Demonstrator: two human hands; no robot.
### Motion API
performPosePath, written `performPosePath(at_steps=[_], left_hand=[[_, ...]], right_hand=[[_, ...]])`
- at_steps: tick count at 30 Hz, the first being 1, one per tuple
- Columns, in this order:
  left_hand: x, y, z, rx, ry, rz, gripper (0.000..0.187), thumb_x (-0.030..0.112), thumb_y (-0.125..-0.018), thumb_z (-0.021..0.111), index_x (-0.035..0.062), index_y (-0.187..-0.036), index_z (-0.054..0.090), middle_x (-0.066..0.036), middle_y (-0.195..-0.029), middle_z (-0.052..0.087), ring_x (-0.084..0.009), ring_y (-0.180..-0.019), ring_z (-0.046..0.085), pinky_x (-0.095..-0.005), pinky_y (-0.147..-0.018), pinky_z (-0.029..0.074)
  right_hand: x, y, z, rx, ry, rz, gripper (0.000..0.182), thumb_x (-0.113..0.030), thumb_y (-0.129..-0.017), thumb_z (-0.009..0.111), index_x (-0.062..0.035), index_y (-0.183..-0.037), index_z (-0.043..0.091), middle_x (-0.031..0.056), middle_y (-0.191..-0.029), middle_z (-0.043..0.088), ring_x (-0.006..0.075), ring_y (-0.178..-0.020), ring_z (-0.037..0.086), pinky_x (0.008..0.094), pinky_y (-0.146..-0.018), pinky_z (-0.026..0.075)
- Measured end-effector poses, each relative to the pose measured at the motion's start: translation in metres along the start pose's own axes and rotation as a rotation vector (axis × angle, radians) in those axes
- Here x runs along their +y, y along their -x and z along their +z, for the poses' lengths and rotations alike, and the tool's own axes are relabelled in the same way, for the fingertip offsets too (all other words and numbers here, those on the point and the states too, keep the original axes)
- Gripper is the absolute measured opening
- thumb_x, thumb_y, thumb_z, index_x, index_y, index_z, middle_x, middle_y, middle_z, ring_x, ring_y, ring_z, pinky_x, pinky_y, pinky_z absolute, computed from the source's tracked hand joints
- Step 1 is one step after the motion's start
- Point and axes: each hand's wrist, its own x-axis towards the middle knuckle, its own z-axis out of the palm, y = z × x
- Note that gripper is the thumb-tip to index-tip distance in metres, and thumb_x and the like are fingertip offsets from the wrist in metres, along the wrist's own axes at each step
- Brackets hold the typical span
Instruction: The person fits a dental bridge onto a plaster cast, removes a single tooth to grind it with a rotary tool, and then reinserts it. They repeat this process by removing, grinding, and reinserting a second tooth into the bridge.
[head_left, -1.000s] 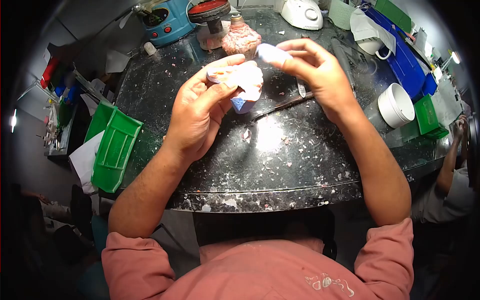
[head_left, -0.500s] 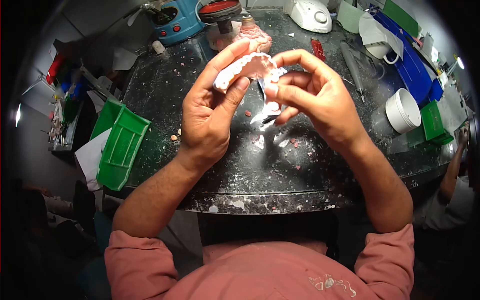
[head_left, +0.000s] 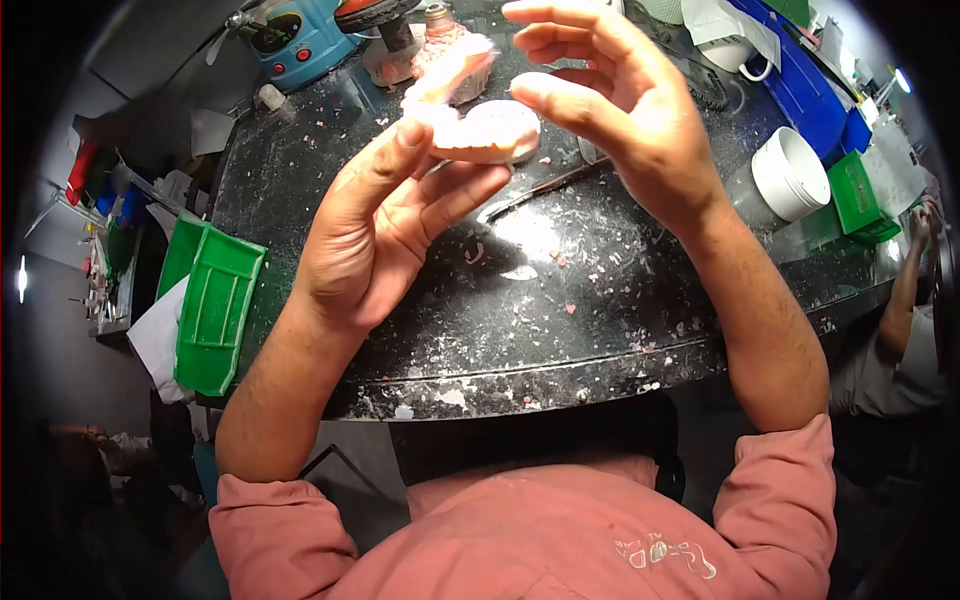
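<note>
White with glare, a curved model (head_left: 490, 132) is held in the head view above the worktop (head_left: 560, 345), gripped by the left hand (head_left: 370, 235), with the thumb above and the fingers beneath. Its upper part is blurred. The right hand (head_left: 640, 120) is held released, fingers parted, just beside the model; whether it is touched cannot be told. Below them, a thin tool (head_left: 545, 188) is laid slantwise among scattered scraps. Behind the model, a pink lumpy burner (head_left: 448, 55) is partly hidden. A green tray (head_left: 218, 310) is seen at the left, a white tub (head_left: 790, 175) and a green box (head_left: 862, 200) at the right.
</note>
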Motion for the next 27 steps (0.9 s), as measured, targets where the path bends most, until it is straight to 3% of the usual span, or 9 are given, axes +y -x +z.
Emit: performPosePath(at_steps=[1,3,6,10,12,18,22,27], left_hand=[[0.000,0.000,-0.002,-0.004,0.033,0.052,0.054,0.026,-0.100,0.053,-0.0098,-0.137,0.038,-0.021,-0.125,0.058,-0.0291,-0.118,0.058,-0.0401,-0.104,0.048],[0.002,0.000,-0.001,-0.021,-0.004,0.048,0.061,0.028,-0.099,0.054,-0.0081,-0.142,0.029,-0.020,-0.129,0.056,-0.0285,-0.120,0.057,-0.0400,-0.105,0.047],[0.003,0.002,0.010,-0.018,-0.115,0.128,0.073,0.030,-0.098,0.055,-0.0025,-0.150,0.016,-0.019,-0.145,0.041,-0.0274,-0.124,0.054,-0.0402,-0.107,0.044],[0.005,0.003,0.011,-0.001,-0.138,0.115,0.075,0.033,-0.096,0.058,-0.0030,-0.149,0.019,-0.019,-0.147,0.038,-0.0272,-0.126,0.053,-0.0405,-0.107,0.044],[0.005,0.003,0.013,0.008,-0.152,0.122,0.077,0.035,-0.094,0.061,-0.0031,-0.148,0.021,-0.018,-0.146,0.039,-0.0274,-0.126,0.052,-0.0411,-0.107,0.044],[0.004,0.003,0.011,0.028,-0.207,0.152,0.076,0.035,-0.093,0.062,-0.0042,-0.147,0.025,-0.019,-0.139,0.048,-0.0281,-0.122,0.056,-0.0431,-0.105,0.045],[0.006,0.003,0.010,0.010,-0.246,0.167,0.075,0.035,-0.093,0.062,-0.0048,-0.146,0.026,-0.019,-0.135,0.052,-0.0280,-0.119,0.059,-0.0432,-0.104,0.046],[0.005,0.002,0.010,0.065,-0.244,0.179,0.065,0.033,-0.096,0.059,-0.0063,-0.141,0.034,-0.018,-0.130,0.055,-0.0266,-0.114,0.061,-0.0410,-0.100,0.051]], right_hand=[[0.000,-0.001,-0.006,-0.055,-0.045,-0.060,0.042,-0.009,-0.085,0.071,-0.0015,-0.124,0.057,0.0080,-0.120,0.060,0.0154,-0.111,0.058,0.0297,-0.096,0.047],[-0.002,0.000,-0.007,-0.156,-0.056,-0.101,0.035,-0.005,-0.081,0.075,0.0006,-0.114,0.062,0.0087,-0.113,0.063,0.0161,-0.106,0.060,0.0319,-0.095,0.047],[-0.001,0.004,-0.003,-0.218,-0.027,-0.118,0.032,-0.002,-0.080,0.076,0.0019,-0.109,0.064,0.0088,-0.107,0.064,0.0160,-0.102,0.061,0.0322,-0.093,0.048],[-0.005,0.005,-0.003,-0.218,-0.094,-0.071,0.029,-0.003,-0.081,0.075,0.0020,-0.108,0.064,0.0085,-0.104,0.064,0.0149,-0.099,0.061,0.0297,-0.088,0.050],[-0.011,0.007,-0.003,-0.251,-0.133,0.060,0.026,-0.004,-0.083,0.074,0.0022,-0.106,0.064,0.0077,-0.102,0.064,0.0131,-0.096,0.061,0.0266,-0.080,0.050],[-0.008,0.008,0.000,-0.225,-0.221,0.053,0.021,-0.004,-0.084,0.072,0.0016,-0.104,0.066,0.0058,-0.099,0.064,0.0105,-0.088,0.060,0.0227,-0.072,0.049],[-0.015,0.007,-0.003,-0.250,-0.348,0.171,0.021,-0.005,-0.084,0.072,0.0011,-0.104,0.066,0.0049,-0.098,0.064,0.0099,-0.085,0.059,0.0221,-0.071,0.048],[-0.009,0.005,-0.002,-0.245,-0.339,0.204,0.025,-0.008,-0.085,0.071,0.0005,-0.108,0.067,0.0069,-0.103,0.068,0.0119,-0.094,0.064,0.0262,-0.082,0.051]])
